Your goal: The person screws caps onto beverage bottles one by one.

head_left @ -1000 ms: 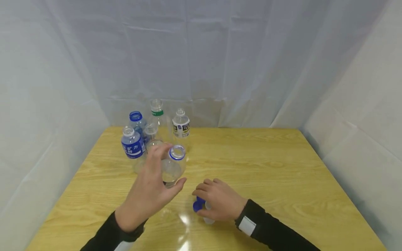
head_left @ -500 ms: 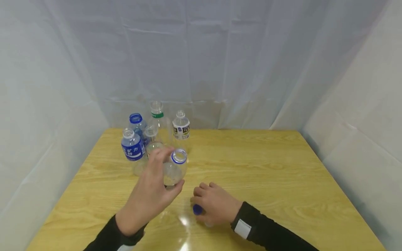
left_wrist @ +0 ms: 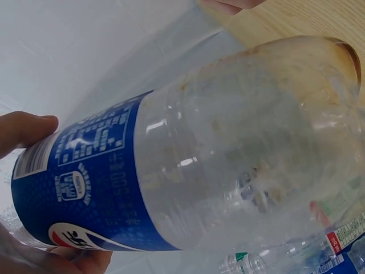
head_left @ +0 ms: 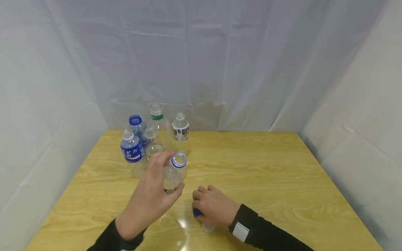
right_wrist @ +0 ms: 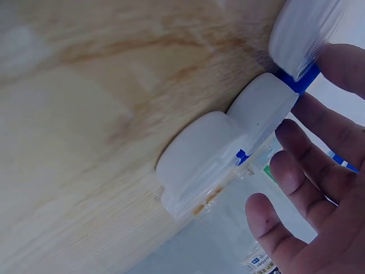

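My left hand [head_left: 150, 195] grips a clear plastic bottle [head_left: 172, 177] with a blue ring at its uncapped neck. In the left wrist view, its blue label [left_wrist: 97, 177] lies between thumb and fingers, and the bottle body tapers away at the right. My right hand [head_left: 216, 207] is low at the tabletop, thumb and index finger at a blue bottle cap [head_left: 196, 212], pinching it. The right wrist view has white caps [right_wrist: 199, 145] lying on the wood by the fingertips, the other fingers loosely curved. The palm hides part of the caps from above.
Several uncapped bottles stand at the back left: a blue-labelled one [head_left: 132, 151], a blue-necked one [head_left: 135, 122], a green-banded one [head_left: 157, 118] and a white-labelled one [head_left: 180, 130]. White sheeting [head_left: 204, 62] hangs behind the wooden table [head_left: 267, 174].
My right hand has drawn slightly nearer and its fingers have closed in on the blue cap. The left hand still holds the bottle, its mouth slightly lower in view.
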### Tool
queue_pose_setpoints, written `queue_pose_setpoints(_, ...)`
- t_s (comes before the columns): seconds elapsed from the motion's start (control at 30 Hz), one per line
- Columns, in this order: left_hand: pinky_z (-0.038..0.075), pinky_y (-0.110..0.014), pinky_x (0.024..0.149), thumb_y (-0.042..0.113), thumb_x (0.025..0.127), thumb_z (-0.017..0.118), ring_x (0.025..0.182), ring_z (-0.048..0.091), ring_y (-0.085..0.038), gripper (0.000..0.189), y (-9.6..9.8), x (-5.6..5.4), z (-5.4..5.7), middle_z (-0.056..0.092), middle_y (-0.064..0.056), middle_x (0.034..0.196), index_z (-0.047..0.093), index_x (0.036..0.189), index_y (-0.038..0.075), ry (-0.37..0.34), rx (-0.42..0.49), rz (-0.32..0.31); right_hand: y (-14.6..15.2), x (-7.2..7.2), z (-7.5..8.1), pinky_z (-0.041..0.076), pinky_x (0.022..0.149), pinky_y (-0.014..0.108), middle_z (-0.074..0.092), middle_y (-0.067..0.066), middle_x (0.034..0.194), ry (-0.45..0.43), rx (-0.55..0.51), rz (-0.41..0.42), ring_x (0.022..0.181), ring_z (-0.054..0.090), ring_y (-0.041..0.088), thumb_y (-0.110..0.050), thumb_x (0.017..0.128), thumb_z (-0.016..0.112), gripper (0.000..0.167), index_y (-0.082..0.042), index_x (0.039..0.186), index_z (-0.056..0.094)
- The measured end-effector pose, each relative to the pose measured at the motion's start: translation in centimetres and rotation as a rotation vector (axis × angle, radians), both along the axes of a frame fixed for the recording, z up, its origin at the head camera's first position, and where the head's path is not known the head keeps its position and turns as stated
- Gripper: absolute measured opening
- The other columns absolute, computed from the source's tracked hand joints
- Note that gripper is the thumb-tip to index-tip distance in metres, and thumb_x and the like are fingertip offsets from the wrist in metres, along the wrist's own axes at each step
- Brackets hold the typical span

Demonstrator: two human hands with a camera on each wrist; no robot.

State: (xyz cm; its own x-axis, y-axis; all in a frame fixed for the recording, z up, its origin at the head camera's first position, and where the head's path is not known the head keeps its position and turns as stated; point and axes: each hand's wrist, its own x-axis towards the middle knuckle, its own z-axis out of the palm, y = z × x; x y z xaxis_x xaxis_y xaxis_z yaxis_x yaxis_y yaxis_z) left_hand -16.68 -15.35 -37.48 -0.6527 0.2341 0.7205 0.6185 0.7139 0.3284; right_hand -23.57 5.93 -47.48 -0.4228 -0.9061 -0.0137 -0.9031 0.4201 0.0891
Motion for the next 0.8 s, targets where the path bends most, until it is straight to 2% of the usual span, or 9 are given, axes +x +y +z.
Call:
queue_pose_setpoints(0.17,0.055,-0.042,0.090,0.007,0.072,0.086,0.110,0.057,-0.025,0.089,0.1,0.2,-0.2,0.048,-0.015,0.131,0.036,0.145,0.001,-0.059,0.004,-0.011,0.0,0.1,0.0,0.046,0.077,0.025,0.061,-0.010,0.104,-0.012,0.003,-0.008,0.096,0.051,0.008,-0.049,0.089,0.074,0.030,-0.025,0.106,0.073)
queue_pose_setpoints(0.3,0.054,-0.044,0.093,0.007,0.073,0.086,0.112,0.057,-0.025,0.087,0.2,0.3,-0.4,0.048,-0.015,0.133,0.038,0.146,0.004,-0.072,0.007,-0.021,0.1,0.2,0.0,0.047,0.078,0.024,0.062,-0.010,0.104,0.014,-0.019,-0.002,0.096,0.053,0.008,-0.051,0.088,0.074,0.032,-0.024,0.106,0.073)
queue_pose_setpoints(0.4,0.055,-0.044,0.092,0.006,0.072,0.086,0.113,0.057,-0.024,0.087,0.3,0.4,-0.5,0.050,-0.013,0.134,0.039,0.146,0.006,-0.065,0.010,-0.024,0.3,0.4,0.0,0.046,0.076,0.023,0.063,-0.010,0.103,0.038,-0.048,0.008,0.094,0.054,0.008,-0.050,0.088,0.074,0.032,-0.023,0.105,0.073)
queue_pose_setpoints(0.53,0.057,-0.042,0.088,0.005,0.070,0.087,0.112,0.061,-0.024,0.087,0.4,0.4,-0.8,0.056,-0.012,0.132,0.043,0.145,0.006,-0.011,-0.001,-0.027,0.6,0.5,0.3,0.044,0.073,0.022,0.063,-0.011,0.097,0.048,-0.092,0.013,0.091,0.055,0.007,-0.047,0.088,0.074,0.027,-0.023,0.102,0.072)
queue_pose_setpoints(0.63,0.057,-0.041,0.087,0.005,0.070,0.087,0.111,0.061,-0.023,0.085,0.5,0.5,-0.9,0.058,-0.011,0.131,0.045,0.144,0.006,-0.005,-0.006,-0.033,0.8,0.5,0.5,0.043,0.071,0.021,0.062,-0.012,0.094,0.060,-0.111,0.010,0.088,0.055,0.006,-0.042,0.087,0.075,0.023,-0.023,0.100,0.071)
queue_pose_setpoints(0.8,0.056,-0.041,0.089,0.008,0.074,0.084,0.115,0.059,-0.021,0.081,0.5,0.6,-1.0,0.057,-0.007,0.134,0.045,0.145,0.011,-0.069,-0.004,-0.041,1.1,0.4,0.8,0.043,0.069,0.021,0.062,-0.012,0.092,0.057,-0.126,-0.001,0.087,0.055,0.006,-0.037,0.087,0.075,0.020,-0.022,0.100,0.071)
